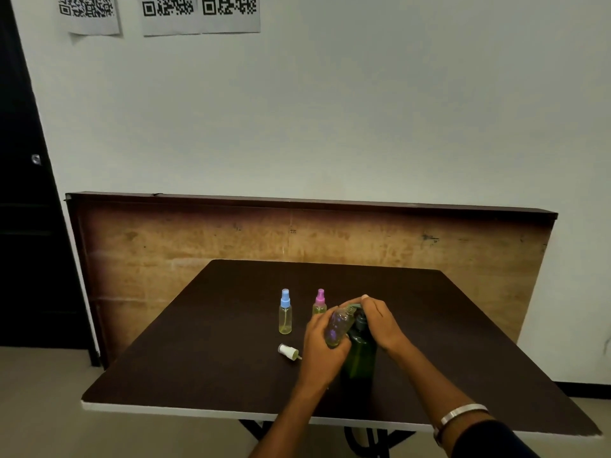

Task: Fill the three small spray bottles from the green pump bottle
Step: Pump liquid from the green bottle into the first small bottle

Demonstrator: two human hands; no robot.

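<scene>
My left hand (pixel 319 347) grips a small clear uncapped plastic spray bottle (pixel 337 327), tilted with its mouth at the spout of the dark green plastic pump bottle (pixel 358 357), which stands at lower centre of the frame on the dark brown worktop (pixel 211 358). My right hand (pixel 380 322) rests curled over the pump head. Its white spray cap (pixel 288 352) lies left of my hands. The blue-capped spray bottle (pixel 285 312) and pink-capped spray bottle (pixel 319 302) stand behind, showing yellowish liquid. Judgement: third fill in hand; next, press steadily, mouth kept under spout, then recap.

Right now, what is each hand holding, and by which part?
The left hand grips the uncapped small spray bottle round its body, tilted toward the pump. The right hand rests on the green pump bottle at its pump head.
</scene>
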